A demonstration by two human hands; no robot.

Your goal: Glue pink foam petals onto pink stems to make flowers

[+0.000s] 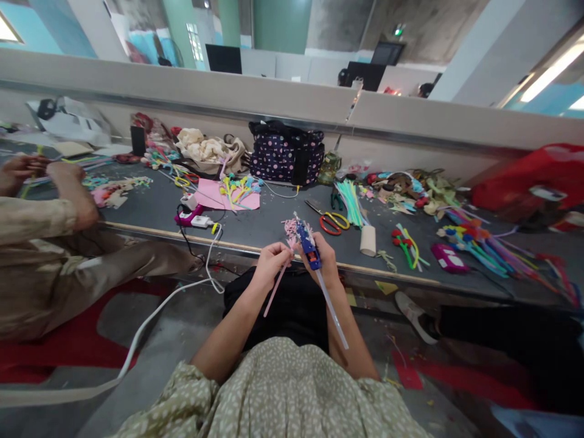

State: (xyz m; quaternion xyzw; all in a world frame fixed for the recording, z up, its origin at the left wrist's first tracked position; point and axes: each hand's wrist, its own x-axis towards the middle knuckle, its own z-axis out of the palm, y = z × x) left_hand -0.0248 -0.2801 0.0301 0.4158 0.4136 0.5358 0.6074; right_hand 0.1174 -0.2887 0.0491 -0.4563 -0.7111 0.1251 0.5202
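Observation:
In the head view, my left hand (272, 265) pinches a thin pink stem (276, 288) that slants down toward my lap. Pink curly tufts (291, 229) sit at the stem's top. My right hand (326, 260) is wrapped round a blue glue gun (308, 244), whose nozzle end is beside the pink tufts. A long clear glue stick (333, 311) sticks out of the gun's rear, pointing down to the right. Whether the nozzle touches the tufts cannot be made out.
Scissors (334, 222), a beige cylinder (367, 241) and green stems (350, 202) lie on the dark table (274, 222). Behind stands a dotted bag (286, 153). A white cable (157, 304) hangs at left. Another person's hands (68, 175) work at far left.

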